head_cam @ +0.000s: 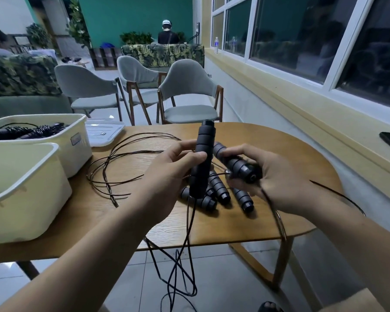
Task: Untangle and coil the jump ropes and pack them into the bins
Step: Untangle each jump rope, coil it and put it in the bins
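The wooden table fills the middle of the frame and serves as the sorting surface. Two cream plastic bins sit at its left edge, within easy reach of the left arm. The nearer bin, at lower left, shows no rope in the part that is visible (its floor is out of sight), so it is probably the next one to fill. The farther bin behind it already holds dark packed ropes, their cords and handles bundled together. A clear lid lies flat just beside that bin, probably set aside so the opening stays free. Loose black cord sprawls in overlapping loops across the table's middle, and more hangs off the near edge in a knot of strands towards the floor, so the untangling looks unfinished. Above the table's centre, the left hand is wrapped round an upright black handle, with the thumb across its front. The right hand grips a second handle, tilted with its end cap towards the camera. Held side by side like this, the two handles look like a pair being matched before coiling. Several spare handles lie in a cluster on the table directly under the hands, still waiting to be sorted.
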{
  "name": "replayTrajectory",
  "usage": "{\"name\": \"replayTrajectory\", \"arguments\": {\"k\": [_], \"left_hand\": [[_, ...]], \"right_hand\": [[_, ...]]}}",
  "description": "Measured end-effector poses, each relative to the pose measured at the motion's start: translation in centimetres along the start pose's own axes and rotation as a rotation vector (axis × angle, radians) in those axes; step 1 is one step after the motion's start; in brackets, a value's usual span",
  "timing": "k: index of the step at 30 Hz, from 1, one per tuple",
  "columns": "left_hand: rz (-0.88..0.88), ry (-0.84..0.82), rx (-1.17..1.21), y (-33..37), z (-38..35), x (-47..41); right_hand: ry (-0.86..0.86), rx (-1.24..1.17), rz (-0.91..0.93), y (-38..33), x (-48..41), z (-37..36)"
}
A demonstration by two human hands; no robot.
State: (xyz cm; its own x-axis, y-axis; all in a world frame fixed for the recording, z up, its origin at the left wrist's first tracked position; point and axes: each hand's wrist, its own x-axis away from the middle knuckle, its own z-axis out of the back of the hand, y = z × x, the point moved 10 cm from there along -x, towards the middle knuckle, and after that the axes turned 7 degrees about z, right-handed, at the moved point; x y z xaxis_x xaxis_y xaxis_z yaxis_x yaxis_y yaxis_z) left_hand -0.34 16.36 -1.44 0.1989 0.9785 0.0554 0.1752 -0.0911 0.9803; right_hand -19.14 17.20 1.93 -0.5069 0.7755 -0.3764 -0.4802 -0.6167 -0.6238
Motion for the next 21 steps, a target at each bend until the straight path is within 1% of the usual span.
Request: {"name": "replayTrajectory", "arguments": {"k": [3,7,10,15,18,21], "left_hand": [[0.014,0.026,0.033,-0.4,0.3,-0.2],[0.024,0.040,0.033,-0.7,0.5,-0.2],[0.016,0.030,0.045,-0.8,0.3,-0.1],[-0.011,0.064,0.024,-1.0,0.4,-0.2],[-0.033,0.147,-0.006,-1.2,1.2,-0.1],[-0.079,0.202,-0.073,-1.0,1.5,0.1]], "right_hand": [[-0.032,0.042,0.006,0.2,0.2,-1.0],[0.003,0.090,0.077,-1.2,0.4,-1.3],[-0.011,0.062,0.092,-1.5,0.5,-1.8],[-0.032,0.064,0.087,-1.3,0.3,-2.2],[-0.052,0.079,0.097,-1.6,0.3,-2.4],[-0.031,0.112,0.106,-2.0,0.4,-2.2]]}}
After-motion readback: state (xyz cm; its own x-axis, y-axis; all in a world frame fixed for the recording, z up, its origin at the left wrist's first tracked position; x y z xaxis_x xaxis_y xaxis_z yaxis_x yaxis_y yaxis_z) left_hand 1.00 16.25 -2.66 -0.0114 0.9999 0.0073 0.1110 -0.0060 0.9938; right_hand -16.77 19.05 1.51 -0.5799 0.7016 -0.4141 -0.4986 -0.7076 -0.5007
